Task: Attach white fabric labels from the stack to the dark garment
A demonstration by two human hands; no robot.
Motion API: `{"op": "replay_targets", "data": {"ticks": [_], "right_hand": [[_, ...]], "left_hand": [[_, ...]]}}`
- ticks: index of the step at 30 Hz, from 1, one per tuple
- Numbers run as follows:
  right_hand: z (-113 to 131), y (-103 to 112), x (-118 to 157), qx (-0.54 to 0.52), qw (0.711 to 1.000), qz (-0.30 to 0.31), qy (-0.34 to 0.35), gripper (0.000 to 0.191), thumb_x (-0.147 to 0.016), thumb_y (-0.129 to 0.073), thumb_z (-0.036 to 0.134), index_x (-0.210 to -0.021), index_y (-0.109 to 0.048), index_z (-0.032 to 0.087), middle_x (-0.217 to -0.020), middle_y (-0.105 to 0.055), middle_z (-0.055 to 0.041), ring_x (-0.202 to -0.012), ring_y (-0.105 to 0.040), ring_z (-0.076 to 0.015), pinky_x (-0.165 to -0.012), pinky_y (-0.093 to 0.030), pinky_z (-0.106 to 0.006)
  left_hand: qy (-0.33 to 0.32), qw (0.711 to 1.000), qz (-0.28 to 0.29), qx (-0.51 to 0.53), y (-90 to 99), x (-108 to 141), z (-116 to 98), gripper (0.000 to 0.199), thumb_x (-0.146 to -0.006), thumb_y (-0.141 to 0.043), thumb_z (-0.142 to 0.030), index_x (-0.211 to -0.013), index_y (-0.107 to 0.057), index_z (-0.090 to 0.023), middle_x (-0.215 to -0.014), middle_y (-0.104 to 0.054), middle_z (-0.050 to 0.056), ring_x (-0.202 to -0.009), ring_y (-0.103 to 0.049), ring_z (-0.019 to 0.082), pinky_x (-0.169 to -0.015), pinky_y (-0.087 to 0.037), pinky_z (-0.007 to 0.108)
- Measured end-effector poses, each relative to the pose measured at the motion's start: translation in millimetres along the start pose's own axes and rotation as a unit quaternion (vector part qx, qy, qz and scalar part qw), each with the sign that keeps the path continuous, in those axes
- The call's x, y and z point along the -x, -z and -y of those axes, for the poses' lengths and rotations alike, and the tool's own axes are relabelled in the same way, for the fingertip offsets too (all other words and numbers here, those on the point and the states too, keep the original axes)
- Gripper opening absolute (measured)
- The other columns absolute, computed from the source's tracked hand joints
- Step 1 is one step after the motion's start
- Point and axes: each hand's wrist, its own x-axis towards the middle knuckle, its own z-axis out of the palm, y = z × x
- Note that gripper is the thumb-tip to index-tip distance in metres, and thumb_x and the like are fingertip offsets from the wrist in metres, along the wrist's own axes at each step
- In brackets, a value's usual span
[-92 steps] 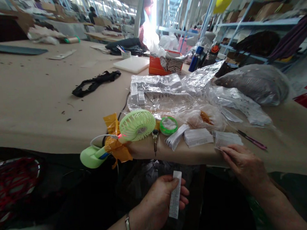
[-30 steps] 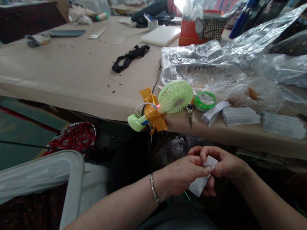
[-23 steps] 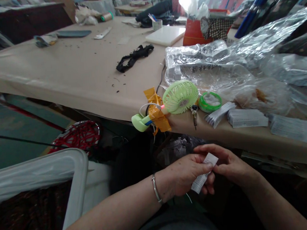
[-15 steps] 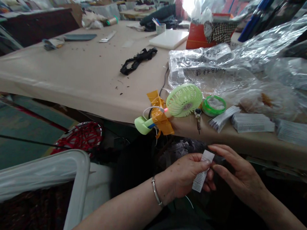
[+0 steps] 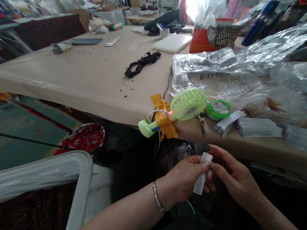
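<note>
Below the table edge (image 5: 122, 111), left hand (image 5: 184, 177) pinching label (image 5: 202, 173) (printed), right hand (image 5: 234, 179) touching

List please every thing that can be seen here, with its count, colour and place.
table: 1, beige, across the middle
fan: 1, light green, taped at table edge
tape: 1 wad, orange, on fan handle
ring: 1, green, right of fan
label stacks: several, white, table edge right
plastic bags: several, clear, behind fan
black strip: 1, mid table
white board: 1, far table
red box: 1, beside white board
red basket: 1, on floor left
label: 1, white, in left grip
bracelet: 1, silver, left wrist
left hand: pinches label
right hand: fingertips at label top
</note>
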Motion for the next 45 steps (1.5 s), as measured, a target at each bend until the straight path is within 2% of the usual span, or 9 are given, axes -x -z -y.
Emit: {"op": "replay_targets", "data": {"ticks": [2, 5, 8, 11, 14, 21, 25, 32, 45], "right_hand": [[0.6, -2.0, -5.3, -0.124, 0.989, -0.004, -0.077, 0.03, -0.085, -0.06, 0.039, -0.111, -0.06, 0.023, -0.095, -0.071, -0.0039, -0.085, -0.069, -0.0171, -0.075, -0.056, -0.026], [1.6, -6.1, -13.2, -0.281, 0.945, 0.032, -0.167, 0.022, -0.083, -0.064, 0.04, -0.094, -0.061, 0.021, -0.067, -0.066, 0.0016, -0.055, -0.064, -0.0126, -0.055, -0.053, -0.023], [4.8, -10.6, -18.3, -0.344, 0.913, 0.072, -0.209, 0.023, -0.081, -0.066, 0.041, -0.086, -0.059, 0.02, -0.057, -0.063, 0.0025, -0.042, -0.059, -0.0132, -0.044, -0.049, -0.025], [10.3, -14.0, -22.2, -0.358, 0.905, 0.086, -0.213, 0.023, -0.08, -0.066, 0.04, -0.08, -0.058, 0.019, -0.051, -0.06, 0.0025, -0.039, -0.057, -0.0143, -0.041, -0.046, -0.025], [16.4, -15.0, -27.6, -0.353, 0.912, 0.077, -0.196, 0.025, -0.078, -0.068, 0.041, -0.076, -0.058, 0.019, -0.051, -0.058, 0.0035, -0.039, -0.054, -0.0124, -0.042, -0.046, -0.024], [23.7, -12.1, -37.9, -0.19, 0.974, -0.026, -0.118, 0.023, -0.075, -0.068, 0.038, -0.072, -0.061, 0.017, -0.061, -0.052, 0.004, -0.055, -0.046, -0.0072, -0.05, -0.039, -0.017], [23.6, -11.6, -42.2, -0.14, 0.985, -0.039, -0.097, 0.022, -0.078, -0.064, 0.038, -0.07, -0.059, 0.018, -0.062, -0.052, 0.0032, -0.057, -0.046, -0.0084, -0.052, -0.039, -0.018], [24.2, -10.6, -46.2, -0.101, 0.992, -0.048, -0.057, 0.018, -0.081, -0.06, 0.034, -0.072, -0.059, 0.019, -0.062, -0.056, 0.0029, -0.057, -0.052, -0.0094, -0.055, -0.042, -0.019], [20.1, -12.4, -50.3, -0.076, 0.995, -0.062, -0.032, 0.017, -0.083, -0.059, 0.033, -0.074, -0.059, 0.019, -0.064, -0.059, 0.0017, -0.059, -0.054, -0.0112, -0.056, -0.043, -0.021]], "left_hand": [[-0.015, 1.0, -0.011, -0.007, -1.0, 1.4, -1.7, 0.032, -0.073, -0.065, -0.046, -0.078, -0.055, -0.015, -0.059, -0.049, -0.005, -0.047, -0.051, 0.008, -0.046, -0.036, 0.019], [-0.042, 0.998, -0.036, -0.032, -2.9, 2.7, -3.4, 0.032, -0.076, -0.06, -0.046, -0.082, -0.057, -0.015, -0.059, -0.048, -0.005, -0.048, -0.051, 0.008, -0.047, -0.034, 0.019], [-0.068, 0.994, -0.052, -0.065, -3.7, 2.1, -2.9, 0.029, -0.077, -0.057, -0.044, -0.074, -0.054, -0.016, -0.059, -0.048, -0.004, -0.049, -0.05, 0.008, -0.047, -0.035, 0.02], [-0.093, 0.99, -0.062, -0.09, -2.0, 0.0, -1.3, 0.028, -0.08, -0.054, -0.042, -0.068, -0.051, -0.017, -0.058, -0.048, -0.003, -0.049, -0.049, 0.009, -0.048, -0.035, 0.021], [-0.134, 0.978, -0.07, -0.141, 2.3, -2.5, -2.0, 0.027, -0.084, -0.048, -0.037, -0.068, -0.053, -0.016, -0.059, -0.051, -0.001, -0.054, -0.048, 0.01, -0.054, -0.037, 0.023], [-0.243, 0.915, -0.153, -0.284, 9.5, -5.7, -16.3, 0.016, -0.083, -0.053, -0.023, -0.077, -0.065, -0.014, -0.072, -0.06, 0.001, -0.071, -0.052, 0.012, -0.066, -0.039, 0.023], [-0.279, 0.879, -0.2, -0.33, 9.2, -7.1, -23.1, 0.016, -0.083, -0.054, -0.022, -0.076, -0.065, -0.015, -0.069, -0.062, -0.001, -0.067, -0.053, 0.011, -0.063, -0.04, 0.021], [-0.335, 0.835, -0.201, -0.388, 11.2, -11.2, -29.0, 0.021, -0.089, -0.049, -0.02, -0.074, -0.064, -0.016, -0.069, -0.063, -0.002, -0.064, -0.055, 0.008, -0.061, -0.039, 0.018], [-0.355, 0.821, -0.192, -0.404, 14.8, -16.6, -31.7, 0.025, -0.091, -0.048, -0.023, -0.071, -0.063, -0.017, -0.065, -0.061, -0.003, -0.06, -0.052, 0.008, -0.059, -0.038, 0.017]]}}
